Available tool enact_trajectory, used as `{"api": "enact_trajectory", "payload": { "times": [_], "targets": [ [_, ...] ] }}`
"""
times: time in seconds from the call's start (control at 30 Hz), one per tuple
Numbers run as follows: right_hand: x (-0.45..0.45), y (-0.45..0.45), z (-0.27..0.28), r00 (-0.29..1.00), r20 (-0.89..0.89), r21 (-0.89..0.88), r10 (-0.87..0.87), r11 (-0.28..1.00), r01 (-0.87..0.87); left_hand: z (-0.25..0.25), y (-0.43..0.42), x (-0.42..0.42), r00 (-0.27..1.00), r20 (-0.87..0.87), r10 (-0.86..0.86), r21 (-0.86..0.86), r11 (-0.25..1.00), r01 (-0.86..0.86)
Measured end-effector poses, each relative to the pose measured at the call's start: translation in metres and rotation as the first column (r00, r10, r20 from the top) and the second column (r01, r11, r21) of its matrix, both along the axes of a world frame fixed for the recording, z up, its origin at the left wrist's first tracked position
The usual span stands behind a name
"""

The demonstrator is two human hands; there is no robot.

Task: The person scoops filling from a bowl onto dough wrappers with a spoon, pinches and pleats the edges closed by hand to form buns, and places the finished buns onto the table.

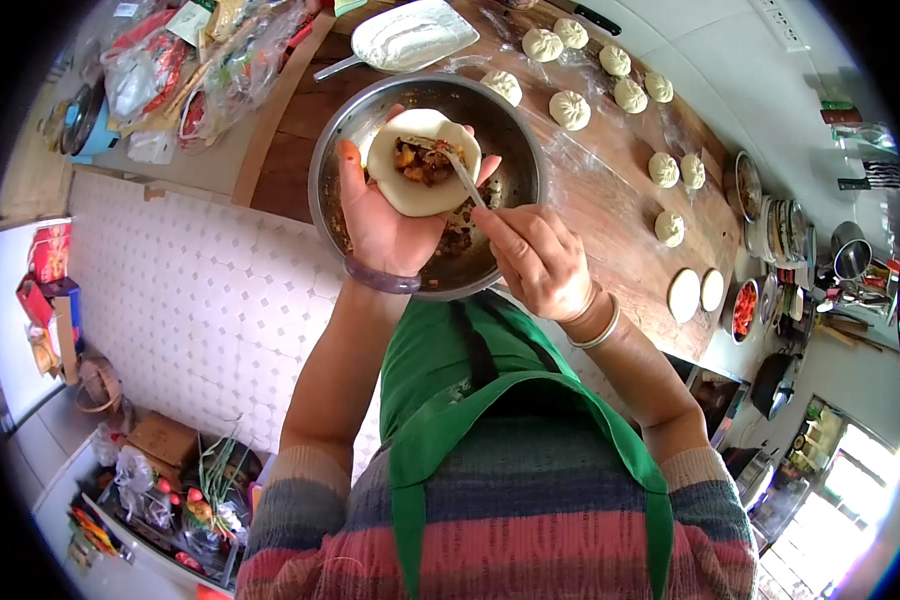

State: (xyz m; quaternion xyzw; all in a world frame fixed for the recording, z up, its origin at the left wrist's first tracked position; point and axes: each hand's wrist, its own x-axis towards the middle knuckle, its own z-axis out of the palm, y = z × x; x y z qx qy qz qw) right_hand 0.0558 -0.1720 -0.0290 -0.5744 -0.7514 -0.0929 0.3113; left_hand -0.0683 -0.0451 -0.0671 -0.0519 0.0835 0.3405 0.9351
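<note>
My left hand [395, 228], palm up over a large steel bowl [530, 170], holds a round dough wrapper [410, 200]. Chopped brown and orange filling [422, 165] lies in the middle of the wrapper. A spoon [465, 180] is gripped by its handle in my right hand [545, 262], and its tip touches the filling. More filling sticks to the inside of the bowl beneath my hands.
Several pleated buns [570, 110] stand on the floured wooden board [610, 220]. Two flat wrappers [684, 295] lie near its right edge. A scoop of flour [410, 38] is behind the bowl. Plastic bags [140, 80] lie at the back left.
</note>
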Motion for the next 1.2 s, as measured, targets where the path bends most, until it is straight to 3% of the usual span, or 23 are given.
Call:
{"api": "enact_trajectory", "payload": {
  "times": [0.07,0.17,0.2,0.3,0.4,0.43,0.47,0.5,0.53,0.6,0.73,0.77,0.87,0.9,1.0,1.07,1.2],
  "targets": [
    [0.006,0.0,0.002,1.0,0.012,0.074,0.006,0.997,-0.007,-0.004,-0.001,0.003,0.997,0.08,-0.015,-0.01,1.0,0.016],
    [0.009,-0.002,0.002,0.998,0.064,0.054,0.029,0.998,-0.032,0.005,-0.003,0.008,0.997,-0.069,-0.022,0.016,1.0,0.024],
    [0.009,-0.004,0.002,0.996,0.082,0.041,0.041,0.998,-0.044,0.003,-0.004,0.009,0.999,-0.046,-0.027,0.044,0.999,0.029],
    [0.006,-0.006,0.007,0.995,-0.099,0.062,-0.019,0.998,0.025,-0.004,-0.001,0.005,0.999,0.019,-0.05,0.134,0.99,0.047],
    [0.002,-0.008,0.018,0.926,-0.376,0.148,-0.039,0.984,0.101,-0.003,0.004,0.0,0.99,-0.142,-0.013,0.234,0.971,0.046],
    [0.003,-0.009,0.024,0.874,-0.48,0.099,-0.068,0.986,0.131,-0.005,0.005,-0.004,0.986,-0.169,0.007,0.239,0.97,0.034],
    [0.002,-0.008,0.029,0.805,-0.587,0.058,-0.087,0.987,0.148,-0.034,0.024,-0.015,0.983,0.126,-0.133,0.142,0.983,0.115],
    [-0.003,-0.007,0.033,0.547,-0.82,-0.097,-0.17,0.982,0.16,-0.019,0.019,-0.015,0.995,-0.068,-0.07,0.107,0.991,0.078],
    [0.002,-0.008,0.033,0.435,-0.877,-0.139,-0.205,0.974,0.179,-0.005,0.017,-0.012,0.938,-0.343,0.048,0.072,0.997,-0.025],
    [0.007,-0.002,0.024,0.179,-0.953,-0.216,-0.245,0.962,0.167,-0.04,0.037,-0.041,0.995,0.082,-0.051,0.151,0.988,0.039],
    [0.021,-0.001,-0.032,0.548,-0.685,-0.459,-0.479,0.869,0.186,-0.037,0.051,-0.088,0.981,0.187,-0.051,0.354,0.935,-0.019],
    [0.013,0.001,-0.023,0.625,-0.554,-0.514,-0.55,0.816,0.263,-0.039,0.052,-0.101,0.987,0.158,-0.009,0.352,0.935,-0.048],
    [0.026,0.0,-0.061,0.832,-0.33,-0.45,-0.445,0.849,0.276,-0.052,0.05,-0.109,0.984,-0.023,0.174,0.258,0.952,-0.162],
    [0.021,0.001,-0.069,0.82,-0.363,-0.486,-0.444,0.84,0.24,-0.037,0.045,-0.101,0.885,-0.368,0.286,0.265,0.944,-0.195],
    [0.006,0.002,-0.083,0.732,-0.497,-0.593,-0.467,0.798,0.107,-0.064,0.047,-0.108,0.971,0.061,0.232,0.153,0.959,-0.239],
    [-0.01,0.006,-0.082,0.588,-0.634,-0.641,-0.503,0.767,-0.036,-0.068,0.044,-0.109,0.965,0.069,0.253,0.138,0.956,-0.261],
    [-0.01,0.016,-0.087,0.31,-0.687,-0.727,-0.658,0.624,-0.288,-0.075,0.045,-0.107,0.966,0.09,0.244,0.2,0.945,-0.258]
  ]
}}
